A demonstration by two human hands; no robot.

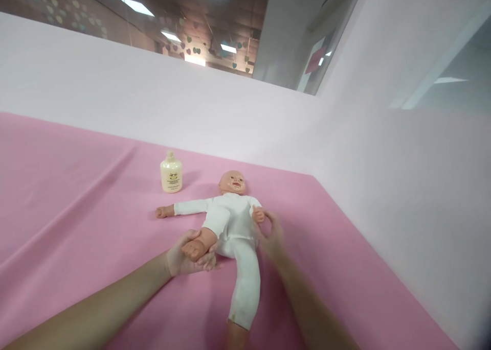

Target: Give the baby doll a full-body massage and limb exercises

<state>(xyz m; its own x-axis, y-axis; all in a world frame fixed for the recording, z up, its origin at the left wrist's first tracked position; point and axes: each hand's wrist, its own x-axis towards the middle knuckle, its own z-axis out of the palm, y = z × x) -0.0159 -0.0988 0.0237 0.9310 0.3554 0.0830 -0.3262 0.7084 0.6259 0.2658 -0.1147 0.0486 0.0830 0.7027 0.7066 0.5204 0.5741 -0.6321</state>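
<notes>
A baby doll [232,217] in a white bodysuit lies on its back on a pink sheet [76,196], head toward the far wall. My left hand [184,258] is wrapped around the doll's bare bent leg and foot. One doll leg in white trousers stretches toward me. My right hand [271,235] rests against the doll's side, fingertips touching its small hand and the suit's edge. Whether those fingers pinch the fabric is unclear.
A cream lotion bottle [171,173] stands upright on the sheet, left of the doll's head. White partition walls [383,176] enclose the surface at the back and right, meeting in a corner. Pink sheet extends broadly to the left.
</notes>
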